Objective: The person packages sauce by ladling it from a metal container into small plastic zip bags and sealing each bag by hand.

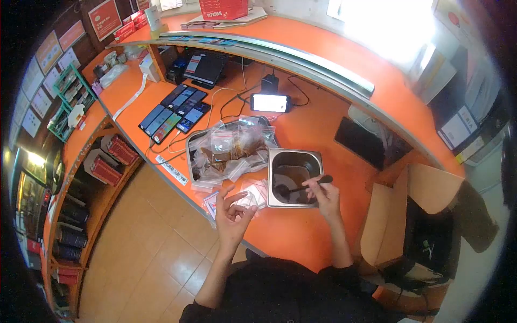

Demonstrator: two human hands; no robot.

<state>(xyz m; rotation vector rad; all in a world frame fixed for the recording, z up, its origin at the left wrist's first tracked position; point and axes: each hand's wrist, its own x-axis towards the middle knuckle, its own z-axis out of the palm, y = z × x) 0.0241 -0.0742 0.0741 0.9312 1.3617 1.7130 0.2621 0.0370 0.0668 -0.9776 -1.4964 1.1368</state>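
Observation:
My right hand (325, 198) is closed around the handle of a dark spoon (295, 189). The spoon's head reaches down into a square metal container (318, 156) with dark brown contents. Left of that container, my left hand (232, 216) has its thumb and fingers curled around a small clear plastic bag (247, 200), whose outline is hard to make out. Under and beside it lie more clear bags and printed packaging (211, 203). Behind my left hand stands a metal tray (189, 161) heaped with small zip bags (222, 144), several holding brown contents.
A lit phone (269, 102) stands behind the container, with cables around it. Several phones and tablets (175, 110) lie at the back left, before a dark screen (204, 67). An open cardboard box (385, 226) is at my right. A raised orange shelf (301, 32) bounds the counter.

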